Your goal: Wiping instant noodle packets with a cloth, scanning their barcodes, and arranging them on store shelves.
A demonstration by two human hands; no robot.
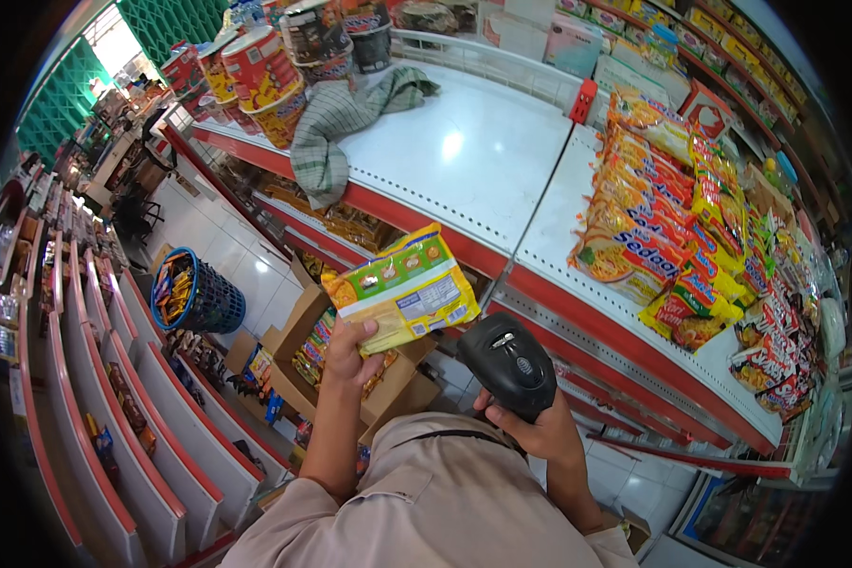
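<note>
A yellow and green instant noodle packet [402, 287] is pinched at its lower left corner by my left hand [351, 353], its printed back facing up. My right hand [539, 426] grips a black handheld barcode scanner [508, 362], whose head lies just right of the packet. Both hands are in front of the white shelf [454, 163] with a red edge. Rows of instant noodle packets [628, 241] lie on the shelf to the right. A green and white checked cloth [334, 135] hangs over the shelf edge at the left.
Stacked noodle tubs [259, 67] stand at the shelf's back left. Below my left hand is an open cardboard box [280, 366] of packets. A blue plastic basket [216, 295] of packets stands on the tiled floor, beside tiered shelves [124, 426] at the left.
</note>
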